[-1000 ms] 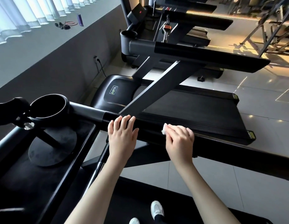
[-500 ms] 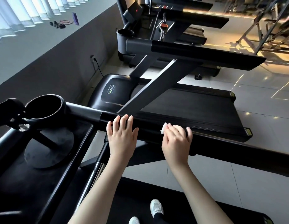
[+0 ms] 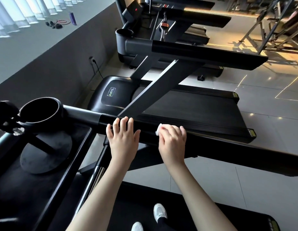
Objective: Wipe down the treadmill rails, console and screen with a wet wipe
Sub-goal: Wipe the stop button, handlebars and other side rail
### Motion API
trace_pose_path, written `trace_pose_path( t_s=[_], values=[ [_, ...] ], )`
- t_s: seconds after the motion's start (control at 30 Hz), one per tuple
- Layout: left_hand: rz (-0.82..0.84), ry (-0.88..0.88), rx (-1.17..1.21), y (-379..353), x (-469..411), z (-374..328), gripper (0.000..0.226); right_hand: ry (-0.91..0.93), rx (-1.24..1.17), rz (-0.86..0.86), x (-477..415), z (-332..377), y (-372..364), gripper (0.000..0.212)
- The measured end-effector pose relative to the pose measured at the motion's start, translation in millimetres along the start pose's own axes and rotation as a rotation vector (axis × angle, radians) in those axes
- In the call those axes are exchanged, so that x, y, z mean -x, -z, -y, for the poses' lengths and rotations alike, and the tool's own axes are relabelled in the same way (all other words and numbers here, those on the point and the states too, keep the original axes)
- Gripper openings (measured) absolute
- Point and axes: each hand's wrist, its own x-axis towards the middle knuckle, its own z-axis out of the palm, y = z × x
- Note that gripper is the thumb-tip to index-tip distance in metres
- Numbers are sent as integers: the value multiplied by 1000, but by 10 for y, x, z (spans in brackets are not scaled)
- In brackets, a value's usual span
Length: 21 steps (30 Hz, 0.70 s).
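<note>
The black right-hand rail (image 3: 228, 148) of my treadmill runs from a round cup holder (image 3: 40, 112) at the left across to the right. My left hand (image 3: 122, 139) rests flat on the rail, its fingers laid over the top. A short way to the right, my right hand (image 3: 172, 140) holds a small white wet wipe (image 3: 159, 130) against the rail with curled fingers; only the wipe's left end shows. The dark console tray (image 3: 28, 172) fills the lower left. The screen is out of view.
A second treadmill (image 3: 186, 104) stands just beyond the rail, with more behind it. A grey wall and ledge (image 3: 36, 52) run along the left, with a plugged-in cable (image 3: 95, 64). Tiled floor (image 3: 269, 105) lies to the right. My white shoes (image 3: 159, 212) stand on the belt.
My right hand has slid a little to the left along the rail with the wipe, closer to my left hand. The left hand has stayed in place.
</note>
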Motion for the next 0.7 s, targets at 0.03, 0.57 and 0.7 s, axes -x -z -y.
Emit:
trace_pose_path(
  t_s=[0.03, 0.57, 0.7],
  values=[
    [7, 0, -3, 2, -4, -5, 49, 14, -14, 7, -26, 13, -9, 25],
    [69, -152, 192, 88, 15, -283, 47, -114, 124, -64, 41, -373, 223, 23],
    [62, -135, 197, 59, 31, -306, 42, -209, 121, -61, 29, -344, 246, 28]
  ],
)
